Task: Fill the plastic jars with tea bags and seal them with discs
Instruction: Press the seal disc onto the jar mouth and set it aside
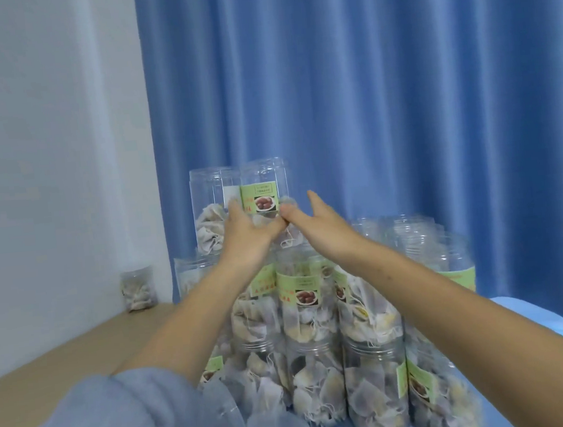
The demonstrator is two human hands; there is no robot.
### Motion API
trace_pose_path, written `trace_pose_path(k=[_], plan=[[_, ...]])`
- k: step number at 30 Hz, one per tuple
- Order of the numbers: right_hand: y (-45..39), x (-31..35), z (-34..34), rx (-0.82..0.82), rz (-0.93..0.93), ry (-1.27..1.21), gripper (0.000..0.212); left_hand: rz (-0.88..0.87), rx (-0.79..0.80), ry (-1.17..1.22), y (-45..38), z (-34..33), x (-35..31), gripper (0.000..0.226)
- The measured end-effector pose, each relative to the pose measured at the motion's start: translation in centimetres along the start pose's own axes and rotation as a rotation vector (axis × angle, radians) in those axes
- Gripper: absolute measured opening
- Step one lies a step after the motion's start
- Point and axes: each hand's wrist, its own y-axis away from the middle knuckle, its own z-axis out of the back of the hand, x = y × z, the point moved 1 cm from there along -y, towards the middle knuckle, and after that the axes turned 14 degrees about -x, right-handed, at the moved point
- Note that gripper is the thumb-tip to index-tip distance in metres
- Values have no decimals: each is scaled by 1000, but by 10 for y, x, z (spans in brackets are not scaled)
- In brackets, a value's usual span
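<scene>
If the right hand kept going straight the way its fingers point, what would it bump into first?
Probably the blue curtain. The right hand, fingers straight, points up and away just right of the labelled top jar, so it looks set to pass beside it, though depth is unclear.

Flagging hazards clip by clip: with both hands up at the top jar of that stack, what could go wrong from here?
1. The labelled top jar stands high on stacked jars; a nudge from the left hand or right hand could topple it.
2. Both forearms reach over the stack, so pulling back may sweep filled jars down.
3. The top jar looks open, so a fall could spill tea bags.
</scene>
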Motion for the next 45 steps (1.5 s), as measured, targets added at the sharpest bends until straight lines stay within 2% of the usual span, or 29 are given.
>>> trace_pose_path(k=[4, 6, 10, 14, 20, 26, 30, 34, 36, 40, 43, 45], plan=[[-27, -8, -22, -38, -62, -41, 107, -15, 4, 62, -27, 9, 22, 61], [-40, -14, -31, -75, -83, -53, 107, 9, -6, 64, -32, 3, 29, 64], [-48, -22, -55, 5, -81, -105, 101, 131, -16, 50, -35, -15, 35, 56], [-38, -23, -53, -119, -32, -101, 102, 214, -57, 185, -27, -17, 28, 55], [7, -3, -16, -215, 25, -103, 109, 178, -81, 248, 15, 2, 2, 56], [76, 14, 27, -224, 146, 15, 95, 205, -44, 224, 84, 16, -36, 65], [125, 8, 57, -196, 108, 30, 91, 197, -19, 142, 136, 22, -51, 59], [172, -20, 80, -197, 37, 59, 80, 250, 13, 41, 182, 16, -40, 86], [192, -41, 87, -183, 12, 88, 85, 310, 28, 36, 206, 8, -28, 99], [224, -86, 97, -158, -24, 109, 91, 430, 40, 74, 249, -11, 0, 89], [241, -119, 101, -184, -26, 97, 75, 424, 15, 95, 269, -24, 24, 91], [246, -139, 98, -169, -28, 53, 63, 383, -13, 66, 275, -29, 38, 84]])
